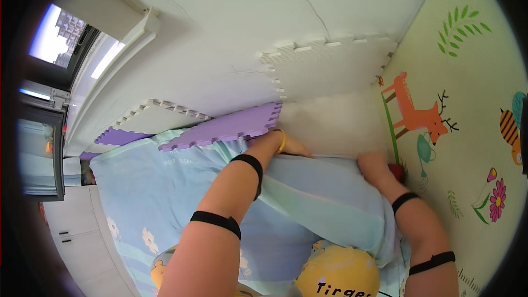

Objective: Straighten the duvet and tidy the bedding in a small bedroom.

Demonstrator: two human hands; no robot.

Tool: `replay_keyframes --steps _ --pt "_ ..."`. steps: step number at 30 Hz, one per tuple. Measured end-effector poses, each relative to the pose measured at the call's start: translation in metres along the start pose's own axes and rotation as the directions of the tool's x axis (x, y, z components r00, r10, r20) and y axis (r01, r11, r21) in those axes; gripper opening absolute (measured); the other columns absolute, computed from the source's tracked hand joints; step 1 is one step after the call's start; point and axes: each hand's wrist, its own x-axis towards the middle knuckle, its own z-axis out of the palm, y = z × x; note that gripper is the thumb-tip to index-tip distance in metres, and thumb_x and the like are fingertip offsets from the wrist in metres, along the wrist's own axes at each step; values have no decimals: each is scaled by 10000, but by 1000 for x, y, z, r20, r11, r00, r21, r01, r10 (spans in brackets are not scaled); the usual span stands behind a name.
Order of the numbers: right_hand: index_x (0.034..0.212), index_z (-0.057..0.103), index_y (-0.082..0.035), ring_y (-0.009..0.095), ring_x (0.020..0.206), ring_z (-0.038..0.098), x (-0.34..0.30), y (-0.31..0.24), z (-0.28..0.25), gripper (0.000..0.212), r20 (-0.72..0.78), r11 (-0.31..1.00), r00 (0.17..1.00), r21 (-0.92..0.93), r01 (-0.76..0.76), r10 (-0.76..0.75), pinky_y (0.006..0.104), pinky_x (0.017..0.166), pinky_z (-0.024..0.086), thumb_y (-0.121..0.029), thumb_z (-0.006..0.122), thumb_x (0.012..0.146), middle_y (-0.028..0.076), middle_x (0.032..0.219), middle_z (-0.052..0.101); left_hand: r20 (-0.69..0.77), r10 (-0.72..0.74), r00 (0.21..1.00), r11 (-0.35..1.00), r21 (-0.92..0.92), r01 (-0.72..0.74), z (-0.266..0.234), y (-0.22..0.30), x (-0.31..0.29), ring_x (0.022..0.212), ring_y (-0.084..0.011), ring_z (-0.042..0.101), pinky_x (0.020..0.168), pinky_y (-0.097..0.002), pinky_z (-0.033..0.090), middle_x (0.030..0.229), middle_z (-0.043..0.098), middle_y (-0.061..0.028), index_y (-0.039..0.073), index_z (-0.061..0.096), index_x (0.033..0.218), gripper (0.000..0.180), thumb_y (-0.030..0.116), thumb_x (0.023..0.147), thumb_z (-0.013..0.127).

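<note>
A light blue bed sheet (181, 187) with a pale green band covers the mattress of a bed against the wall. At its far edge lies my left hand (294, 145), a yellow band round the wrist, touching the sheet; its fingers are mostly hidden at the edge. My right hand (370, 162) is at the far right corner of the sheet, next to the decorated wall. It is blurred, and its fingers cannot be made out. Close to my left wrist, a purple foam mat (225, 126) leans tilted between the bed and the wall.
White foam tiles (330, 66) with toothed edges stand against the far wall. The right wall (467, 104) carries animal and plant stickers. A yellow round cushion (338, 272) is at the near side. At left are a window (63, 38) and white cabinets (77, 236).
</note>
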Motion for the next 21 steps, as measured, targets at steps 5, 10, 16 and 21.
replay_keyframes --steps 5,10,16,21 --pt "754 652 -61 258 647 657 -21 -22 36 123 79 991 991 68 -112 106 355 550 504 -102 537 765 123 694 656 -409 617 672 476 874 96 20 37 32 1132 -247 515 909 -483 375 1215 555 -96 135 649 1028 298 318 801 590" --pt "879 598 -24 308 618 649 -22 -27 31 142 198 977 968 113 -179 154 418 538 510 -97 498 809 150 703 651 -447 585 677 446 874 191 60 5 80 1058 -260 565 897 -468 381 1113 602 -108 138 643 1000 229 278 833 573" --pt "966 548 -45 290 749 654 -17 46 35 171 109 895 889 -13 -447 445 382 644 507 -71 547 797 127 777 651 -385 447 808 821 535 -199 62 2 33 1157 -241 504 930 -429 355 1206 563 -102 157 556 1177 433 456 870 498" --pt "1014 539 -70 282 835 640 -15 42 9 203 278 882 838 -181 -435 470 369 682 485 -82 551 811 112 913 638 -340 242 909 721 689 65 57 12 13 1230 -290 437 986 -550 270 1307 493 -81 237 474 1314 718 717 814 286"
